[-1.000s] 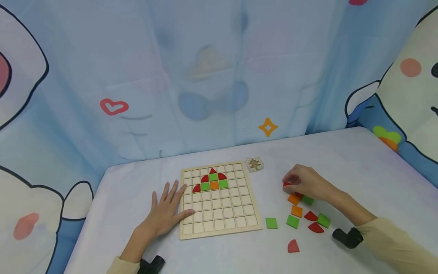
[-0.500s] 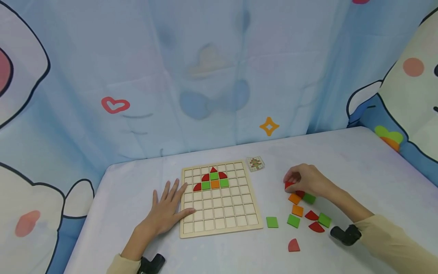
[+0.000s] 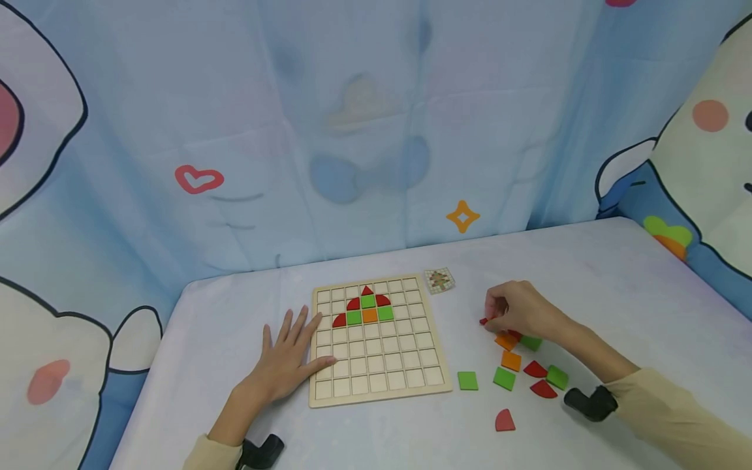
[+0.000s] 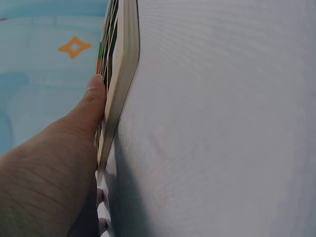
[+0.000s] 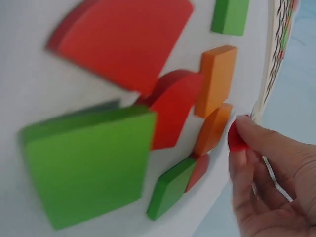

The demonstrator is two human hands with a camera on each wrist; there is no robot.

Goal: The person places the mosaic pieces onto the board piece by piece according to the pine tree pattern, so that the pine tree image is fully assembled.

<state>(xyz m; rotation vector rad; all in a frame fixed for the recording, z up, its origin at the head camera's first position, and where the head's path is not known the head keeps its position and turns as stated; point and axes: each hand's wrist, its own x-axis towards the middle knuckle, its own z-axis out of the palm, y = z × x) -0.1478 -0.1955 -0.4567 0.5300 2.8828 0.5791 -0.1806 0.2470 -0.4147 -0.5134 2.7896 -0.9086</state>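
My left hand [image 3: 284,362] lies with fingers spread at the left edge of a wooden grid board [image 3: 376,397], its thumb over the frame. In the left wrist view the thumb rests on the board's rim [image 4: 118,98]. On the board's upper rows sit red, green and one orange [image 3: 369,315] pieces, topped by a red triangle [image 3: 367,290]. My right hand [image 3: 523,310] pinches a red quarter-circle tile [image 5: 237,137] between thumb and fingers, above the loose tiles right of the board. Much of that tile is hidden by the fingers.
Loose tiles lie right of the board: green squares [image 3: 504,378], orange squares [image 3: 511,360] and red quarter-circles [image 3: 504,420]. A small pattern card [image 3: 439,281] lies by the board's top right corner. A blue printed curtain [image 3: 364,130] hangs behind the white-covered table [image 3: 587,261].
The red tile in my right hand has turned and shows less between the fingertips. My left hand stays on the board, and the pieces on it have not moved.
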